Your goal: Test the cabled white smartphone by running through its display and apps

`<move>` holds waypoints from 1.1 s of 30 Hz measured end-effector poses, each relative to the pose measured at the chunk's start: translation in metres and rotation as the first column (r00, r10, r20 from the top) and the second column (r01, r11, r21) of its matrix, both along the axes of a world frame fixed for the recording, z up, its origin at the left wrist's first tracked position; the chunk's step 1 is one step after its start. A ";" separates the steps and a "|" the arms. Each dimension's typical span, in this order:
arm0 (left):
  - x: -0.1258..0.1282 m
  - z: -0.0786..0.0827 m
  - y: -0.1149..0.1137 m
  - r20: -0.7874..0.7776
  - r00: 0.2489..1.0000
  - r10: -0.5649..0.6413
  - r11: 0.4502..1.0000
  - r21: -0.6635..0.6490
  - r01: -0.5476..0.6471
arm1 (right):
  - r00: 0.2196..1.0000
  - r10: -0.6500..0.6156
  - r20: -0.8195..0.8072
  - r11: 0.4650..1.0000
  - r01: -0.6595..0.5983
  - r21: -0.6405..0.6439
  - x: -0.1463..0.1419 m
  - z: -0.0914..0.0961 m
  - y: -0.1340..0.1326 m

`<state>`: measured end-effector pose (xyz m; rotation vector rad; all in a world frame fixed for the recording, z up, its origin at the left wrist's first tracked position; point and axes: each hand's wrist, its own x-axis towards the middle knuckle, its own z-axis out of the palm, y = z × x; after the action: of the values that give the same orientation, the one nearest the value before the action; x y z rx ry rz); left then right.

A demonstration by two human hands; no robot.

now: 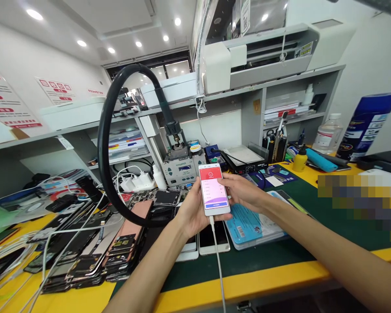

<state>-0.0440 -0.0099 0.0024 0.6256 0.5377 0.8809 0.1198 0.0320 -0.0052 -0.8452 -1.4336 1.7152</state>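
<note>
A white smartphone with a lit screen, red at the top and white and purple below, is held upright over the bench. My left hand is wrapped round its left side and lower back. At the phone's right edge is my right hand, its thumb over the upper right of the screen. A white charging cable runs from the phone's bottom end down past the bench edge. Below the hands lie another white phone and a blue-and-clear package on the green mat.
Stacks of phone parts and loose white cables cover the left side. A thick black hose arches up from a grey soldering station. A yellow bottle and a pen holder stand at the right back, under a shelf.
</note>
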 end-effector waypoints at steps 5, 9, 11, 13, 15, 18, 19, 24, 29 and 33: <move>0.000 0.002 -0.001 -0.022 0.999 0.027 1.000 -0.007 -0.027 | 0.998 0.039 -0.042 0.999 -0.040 -0.013 0.001 0.012 -0.006; -0.001 0.001 0.000 0.003 0.999 0.033 0.999 0.000 -0.033 | 0.997 0.073 -0.023 0.997 -0.073 -0.002 0.003 0.018 -0.011; -0.002 0.001 0.000 0.011 0.999 0.034 0.999 -0.008 -0.034 | 0.996 0.089 -0.004 0.996 -0.089 0.017 0.004 0.018 -0.012; -0.002 0.001 0.000 0.020 0.999 0.043 0.999 -0.019 -0.043 | 0.994 0.103 0.018 0.994 -0.104 0.035 0.005 0.017 -0.011; -0.002 0.002 0.000 0.024 0.998 0.051 0.998 -0.024 -0.051 | 0.993 0.110 0.045 0.993 -0.112 0.048 0.005 0.016 -0.010; -0.002 0.003 -0.001 0.019 0.998 0.056 0.998 -0.029 -0.055 | 0.991 0.108 0.081 0.991 -0.114 0.069 0.004 0.014 -0.009; -0.002 0.003 -0.001 0.018 0.998 0.055 0.998 -0.030 -0.054 | 0.991 0.104 0.085 0.991 -0.110 0.071 0.004 0.014 -0.009; -0.002 0.002 -0.001 0.027 0.999 0.032 0.999 -0.021 -0.031 | 0.992 0.121 -0.041 0.992 -0.121 0.025 0.004 0.015 -0.010; -0.002 0.002 -0.001 0.022 0.999 0.022 1.000 -0.006 -0.022 | 0.987 0.125 -0.097 0.992 -0.126 -0.001 0.003 0.013 -0.008; -0.002 0.003 -0.001 0.008 1.000 0.008 1.000 -0.001 -0.008 | 0.987 0.120 -0.110 0.992 -0.122 -0.017 0.002 0.012 -0.007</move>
<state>-0.0457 -0.0113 0.0050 0.6192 0.5332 0.8901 0.1214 0.0254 0.0067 -0.6777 -1.4187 1.8428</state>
